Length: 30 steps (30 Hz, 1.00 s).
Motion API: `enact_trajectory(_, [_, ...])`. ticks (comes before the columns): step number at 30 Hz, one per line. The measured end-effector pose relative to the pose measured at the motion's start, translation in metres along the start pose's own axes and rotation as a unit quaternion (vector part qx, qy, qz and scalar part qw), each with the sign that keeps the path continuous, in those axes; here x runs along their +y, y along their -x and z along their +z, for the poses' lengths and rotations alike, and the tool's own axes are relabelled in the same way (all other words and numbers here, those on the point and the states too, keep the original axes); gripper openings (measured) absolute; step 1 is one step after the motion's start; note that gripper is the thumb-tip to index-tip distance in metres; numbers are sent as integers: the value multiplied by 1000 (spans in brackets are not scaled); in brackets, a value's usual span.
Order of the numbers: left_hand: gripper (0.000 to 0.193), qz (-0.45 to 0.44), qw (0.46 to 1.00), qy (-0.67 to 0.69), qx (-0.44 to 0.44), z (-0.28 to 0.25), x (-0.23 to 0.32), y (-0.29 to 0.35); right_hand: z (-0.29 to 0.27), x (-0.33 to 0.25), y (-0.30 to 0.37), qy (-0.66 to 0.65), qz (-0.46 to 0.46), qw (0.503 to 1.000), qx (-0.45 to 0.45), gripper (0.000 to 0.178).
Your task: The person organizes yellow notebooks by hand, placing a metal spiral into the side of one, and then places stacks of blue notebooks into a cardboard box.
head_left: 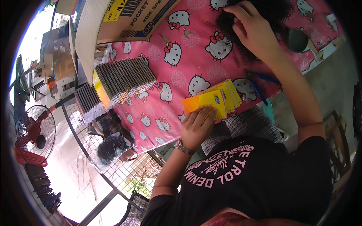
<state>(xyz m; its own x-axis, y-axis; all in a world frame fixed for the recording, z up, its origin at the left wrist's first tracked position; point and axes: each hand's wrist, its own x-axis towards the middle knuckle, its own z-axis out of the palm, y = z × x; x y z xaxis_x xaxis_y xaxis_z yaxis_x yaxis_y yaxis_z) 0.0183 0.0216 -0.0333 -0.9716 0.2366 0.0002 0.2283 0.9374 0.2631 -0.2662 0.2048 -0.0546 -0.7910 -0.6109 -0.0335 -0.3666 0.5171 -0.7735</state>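
Several yellow booklets [208, 100] lie right of the notebook stack [124, 80], probably light, flexible, best edge-pinched. I see left grip [197, 125] extended over them, right grip [252, 28] half-curled at black coils [276, 16]; either's hold I can't tell.

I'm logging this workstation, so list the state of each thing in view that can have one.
Yellow booklets: fanned out, no binding visible
Left hand: fingers resting on the booklets
Black coils: heaped
Right hand: at the coils, fingers bent
Spiral notebooks: bound, packed together
Blue-handled tool: handles spread
Cardboard box: open or shut, can't tell
Fan: running or not, can't tell
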Motion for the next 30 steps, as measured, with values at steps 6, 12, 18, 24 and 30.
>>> enact_trajectory(6, [40, -10, 1000, 3, -28, -48, -4, -18, 17, -37, 49, -160, -150, 975, 43, 25])
enact_trajectory(12, [26, -27, 987, -71, 140, -32, 0, -8, 44, -37, 88, -197, -135, 971, 10, 23])
enact_trajectory(18, [24, -10, 993, -110, 47, 10, -3, 14, 43, -26, 90, -163, -159, 973, 44, 28])
enact_trajectory(24, [23, -104, 992, 68, -11, -32, -8, -8, 57, -32, 96, -153, -163, 974, -23, 37])
enact_trajectory(30, [26, -132, 991, -5, -13, -44, 1, -27, 75, -57, 95, -165, -261, 951, -15, 38])
